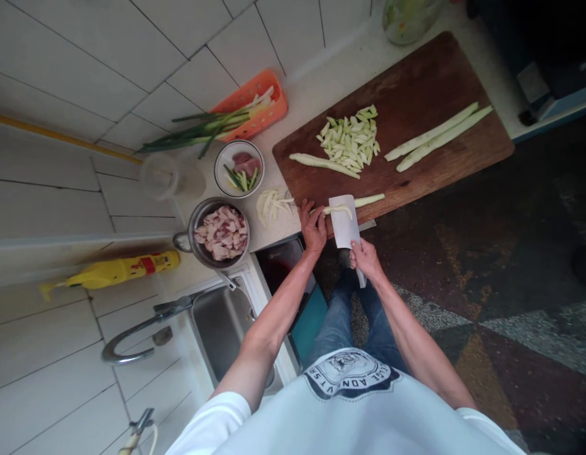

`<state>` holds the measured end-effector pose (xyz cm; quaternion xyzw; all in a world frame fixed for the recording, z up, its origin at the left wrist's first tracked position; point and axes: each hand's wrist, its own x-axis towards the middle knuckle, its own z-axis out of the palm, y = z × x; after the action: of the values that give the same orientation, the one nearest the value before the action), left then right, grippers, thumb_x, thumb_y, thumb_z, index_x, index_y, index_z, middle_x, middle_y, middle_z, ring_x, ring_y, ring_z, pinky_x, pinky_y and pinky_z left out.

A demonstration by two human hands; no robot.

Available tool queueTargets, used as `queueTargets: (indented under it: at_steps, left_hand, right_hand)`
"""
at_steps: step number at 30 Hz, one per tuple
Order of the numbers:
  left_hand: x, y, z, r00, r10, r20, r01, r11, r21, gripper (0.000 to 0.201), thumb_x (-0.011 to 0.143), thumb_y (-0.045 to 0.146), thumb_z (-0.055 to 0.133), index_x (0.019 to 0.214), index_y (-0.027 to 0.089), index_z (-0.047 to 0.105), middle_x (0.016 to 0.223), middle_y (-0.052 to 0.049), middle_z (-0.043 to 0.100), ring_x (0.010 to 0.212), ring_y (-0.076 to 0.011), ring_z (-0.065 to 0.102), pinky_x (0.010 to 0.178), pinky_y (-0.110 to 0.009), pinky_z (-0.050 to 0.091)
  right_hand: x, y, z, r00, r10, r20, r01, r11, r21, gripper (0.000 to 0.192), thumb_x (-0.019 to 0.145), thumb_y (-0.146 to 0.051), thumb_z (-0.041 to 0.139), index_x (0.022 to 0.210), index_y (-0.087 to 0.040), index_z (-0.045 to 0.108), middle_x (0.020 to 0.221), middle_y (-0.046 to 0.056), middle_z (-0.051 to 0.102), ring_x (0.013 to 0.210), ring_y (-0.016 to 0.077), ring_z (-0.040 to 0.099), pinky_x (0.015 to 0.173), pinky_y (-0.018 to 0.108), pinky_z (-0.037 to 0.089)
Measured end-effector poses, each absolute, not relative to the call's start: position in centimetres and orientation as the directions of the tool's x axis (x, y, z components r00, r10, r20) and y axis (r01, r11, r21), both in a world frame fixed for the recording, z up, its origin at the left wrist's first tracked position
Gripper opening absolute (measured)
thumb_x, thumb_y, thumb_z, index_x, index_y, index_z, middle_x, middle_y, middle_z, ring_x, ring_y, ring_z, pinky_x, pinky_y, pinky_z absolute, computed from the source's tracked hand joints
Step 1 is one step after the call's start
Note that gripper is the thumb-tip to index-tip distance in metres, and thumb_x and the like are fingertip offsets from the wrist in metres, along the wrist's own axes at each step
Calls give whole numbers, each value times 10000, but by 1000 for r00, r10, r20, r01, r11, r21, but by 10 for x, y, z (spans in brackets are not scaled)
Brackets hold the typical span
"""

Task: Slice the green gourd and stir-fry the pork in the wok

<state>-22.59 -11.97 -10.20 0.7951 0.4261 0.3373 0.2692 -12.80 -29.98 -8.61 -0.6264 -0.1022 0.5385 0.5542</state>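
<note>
now the pale vegetable strip (368, 201) lies on the cutting board (416, 95), pinned under the left hand (313, 226) fingers, which press together on its near end. it looks soft, wet and likely slippery, best held close to the blade. the right hand (366, 258) fingers wrap the cleaver (346, 222) handle. beyond the fingers sit cut pieces (352, 136); left, a pot of meat (220, 232), on the table by a sink (221, 328).

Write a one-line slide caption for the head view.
Left hand steadies a pale vegetable strip on the wooden cutting board while right hand holds a cleaver over it.
</note>
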Motion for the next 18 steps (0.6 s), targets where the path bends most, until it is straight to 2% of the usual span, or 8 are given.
queueTargets:
  at_steps: [9, 18]
  left_hand:
    - [-226, -119, -101, 432, 852, 294, 473, -492, 731, 370, 1121, 439, 457, 1160, 222, 755, 1456, -152, 658, 1590, -253, 412, 1340, -575, 239]
    - [-225, -121, -98, 417, 884, 213, 491, -416, 765, 364, 1129, 453, 431, 1149, 224, 713, 1441, -171, 665, 1591, -261, 411, 1322, -641, 236]
  right_hand:
    - [-128, -298, -88, 385, 729, -566, -471, -372, -800, 415, 974, -635, 613, 868, -250, 500, 596, -81, 499, 404, 93, 465, 382, 227, 431]
    - [-127, -281, -81, 400, 711, -578, -448, -399, -800, 414, 955, -646, 605, 858, -258, 497, 595, -76, 504, 405, 98, 464, 388, 221, 436]
